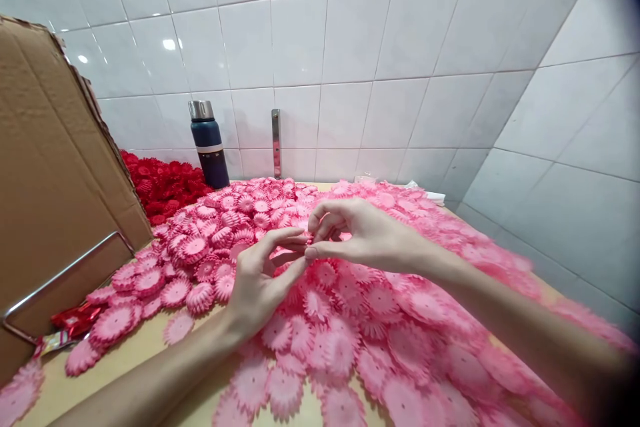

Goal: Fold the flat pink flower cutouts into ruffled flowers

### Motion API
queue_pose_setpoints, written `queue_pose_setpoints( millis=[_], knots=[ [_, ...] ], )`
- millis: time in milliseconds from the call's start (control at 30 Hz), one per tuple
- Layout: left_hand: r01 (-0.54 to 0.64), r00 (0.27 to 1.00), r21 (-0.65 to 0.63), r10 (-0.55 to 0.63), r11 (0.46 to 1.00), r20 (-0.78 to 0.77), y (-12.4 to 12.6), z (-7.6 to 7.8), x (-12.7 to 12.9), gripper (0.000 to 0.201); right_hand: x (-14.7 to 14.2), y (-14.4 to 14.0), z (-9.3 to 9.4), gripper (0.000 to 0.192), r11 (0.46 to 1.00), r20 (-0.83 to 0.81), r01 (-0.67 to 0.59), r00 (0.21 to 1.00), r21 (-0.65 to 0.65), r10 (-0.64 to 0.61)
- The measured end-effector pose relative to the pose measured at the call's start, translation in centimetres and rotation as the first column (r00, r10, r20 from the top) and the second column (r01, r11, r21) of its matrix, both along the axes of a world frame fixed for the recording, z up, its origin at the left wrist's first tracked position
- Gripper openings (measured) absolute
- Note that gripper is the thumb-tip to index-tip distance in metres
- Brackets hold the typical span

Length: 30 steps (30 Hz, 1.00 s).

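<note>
Over a wide heap of pink scalloped fabric petal discs (383,299), my two hands meet at the fingertips. My left hand (265,273) has its thumb and fingers brought together in a pinch. Facing it from the right, my right hand (357,233) also pinches, its thumb tip touching the left fingertips and its other fingers curled. Whatever lies between the fingertips is too small to make out. Many of the discs show a small dark hole at the centre. Smaller, cupped pink flower pieces (195,248) are piled beyond my left hand.
A cardboard box panel (65,193) stands at the left, with a bent metal rod (65,273) before it. Red flower pieces (167,183) lie behind, beside a dark blue bottle (209,147). A metal bracket (276,143) stands against the tiled wall (350,33). Red wrappers (75,320) lie at lower left.
</note>
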<state>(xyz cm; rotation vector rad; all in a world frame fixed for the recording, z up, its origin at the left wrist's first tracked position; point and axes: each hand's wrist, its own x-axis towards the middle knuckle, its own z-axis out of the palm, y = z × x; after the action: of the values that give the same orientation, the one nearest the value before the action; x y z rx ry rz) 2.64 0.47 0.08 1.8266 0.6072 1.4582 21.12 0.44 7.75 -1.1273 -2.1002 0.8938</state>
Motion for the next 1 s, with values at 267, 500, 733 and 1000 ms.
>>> queue_pose_setpoints(
  millis=[267, 500, 733, 1000],
  knots=[
    [-0.033, 0.994, 0.095, 0.043, 0.995, -0.100, 0.3, -0.1, -0.4, 0.041, 0.6, 0.6, -0.4, 0.021, 0.978, -0.167, -0.180, 0.973, -0.102, 0.162],
    [-0.038, 0.992, 0.071, 0.046, 0.997, -0.115, -0.4, 0.0, -0.5, 0.034, 1.2, 1.0, -0.4, 0.028, 0.933, -0.230, -0.281, 0.946, -0.224, 0.230],
    [-0.096, 0.988, 0.128, 0.110, 0.987, -0.108, -0.7, 0.0, -0.3, 0.032, 1.8, 1.2, -0.2, 0.022, 0.943, -0.189, -0.270, 0.954, -0.193, 0.235],
    [-0.170, 0.982, 0.165, 0.182, 0.971, -0.058, -1.0, 0.2, -0.3, 0.022, 2.0, 1.0, 0.0, 0.016, 0.991, -0.005, -0.130, 0.992, -0.022, 0.130]
  ],
)
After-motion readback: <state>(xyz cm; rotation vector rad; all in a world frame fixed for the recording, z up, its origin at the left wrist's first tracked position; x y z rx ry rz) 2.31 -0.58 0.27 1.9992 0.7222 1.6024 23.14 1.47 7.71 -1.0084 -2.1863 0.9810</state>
